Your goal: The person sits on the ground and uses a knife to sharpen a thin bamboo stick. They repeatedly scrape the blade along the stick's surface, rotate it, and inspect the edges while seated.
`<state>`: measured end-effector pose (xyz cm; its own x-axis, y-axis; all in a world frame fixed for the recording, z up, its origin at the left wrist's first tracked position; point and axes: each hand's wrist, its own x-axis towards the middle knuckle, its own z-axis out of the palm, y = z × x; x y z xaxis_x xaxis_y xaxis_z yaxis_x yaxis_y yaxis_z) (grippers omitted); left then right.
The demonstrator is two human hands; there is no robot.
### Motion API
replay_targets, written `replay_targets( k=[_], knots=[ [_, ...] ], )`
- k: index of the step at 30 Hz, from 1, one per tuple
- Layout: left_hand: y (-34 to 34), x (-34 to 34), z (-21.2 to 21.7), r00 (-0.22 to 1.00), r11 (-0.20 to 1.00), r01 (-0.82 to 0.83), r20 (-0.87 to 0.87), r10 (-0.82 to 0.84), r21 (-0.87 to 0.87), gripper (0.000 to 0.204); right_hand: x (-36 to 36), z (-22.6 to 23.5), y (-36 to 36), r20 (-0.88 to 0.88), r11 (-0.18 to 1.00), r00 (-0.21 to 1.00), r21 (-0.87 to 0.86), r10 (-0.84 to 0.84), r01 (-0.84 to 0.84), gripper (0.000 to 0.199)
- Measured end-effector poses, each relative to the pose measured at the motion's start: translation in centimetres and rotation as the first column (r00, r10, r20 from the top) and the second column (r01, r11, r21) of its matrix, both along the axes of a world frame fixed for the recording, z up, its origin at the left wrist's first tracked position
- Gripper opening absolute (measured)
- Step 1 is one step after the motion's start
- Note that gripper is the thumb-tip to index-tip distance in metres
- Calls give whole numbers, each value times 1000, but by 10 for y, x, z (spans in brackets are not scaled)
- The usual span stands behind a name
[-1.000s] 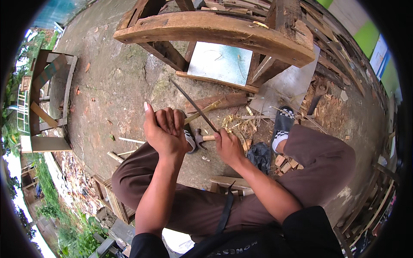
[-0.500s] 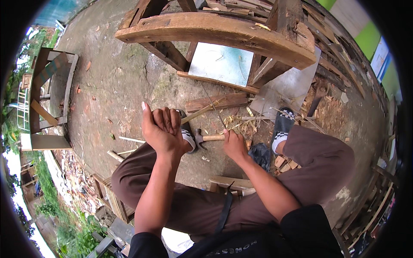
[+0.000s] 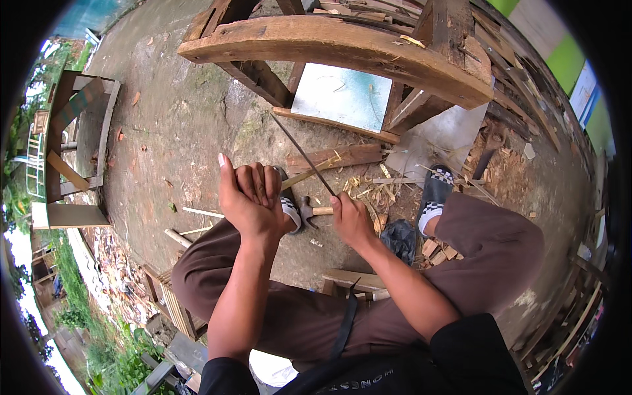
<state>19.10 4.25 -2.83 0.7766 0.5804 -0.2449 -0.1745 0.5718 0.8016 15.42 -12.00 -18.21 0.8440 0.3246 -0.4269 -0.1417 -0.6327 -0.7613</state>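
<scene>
My left hand [image 3: 253, 201] is closed with fingers curled and thumb pointing up. A pale, narrow wooden stick [image 3: 311, 172] comes out from its far side and slants to the right, its end frayed. In my right hand [image 3: 352, 220] is the lower end of a long, thin, dark blade [image 3: 303, 155], seen nearly edge-on; its handle is hidden in the fist. The blade slants up and left, its tip near the bench's low rail. Just left of my right hand, a claw hammer [image 3: 307, 212] lies on the ground, its wooden handle partly covered.
A rough wooden bench [image 3: 329, 43] stands ahead, with a whitish-blue sheet [image 3: 342, 95] beneath it. Around my feet lie a plank [image 3: 359, 155], wood shavings [image 3: 388, 191], a black plastic bag [image 3: 399, 238] and small wood blocks [image 3: 438, 250]. Another wooden frame [image 3: 108, 145] stands at left.
My right hand has shifted slightly left and away from me. The blade's tip has swung left, toward the bench's rail end. My left hand and the stick have hardly moved.
</scene>
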Motion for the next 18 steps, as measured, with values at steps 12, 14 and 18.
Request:
replay_targets(
  k=[12,14,18],
  knots=[
    [2,-1,-3,1000,1000,12,-21,-12,-4,66,-5,-33,-5,59,996,998,-83,-24,29,38],
    [5,-1,-4,1000,1000,1,-25,-1,-8,66,2,-29,-3,21,984,1000,-176,-14,18,38],
    [6,-3,-1,1000,999,-17,-21,17,-33,66,1,-19,9,84,999,996,-37,-16,20,41]
  ],
)
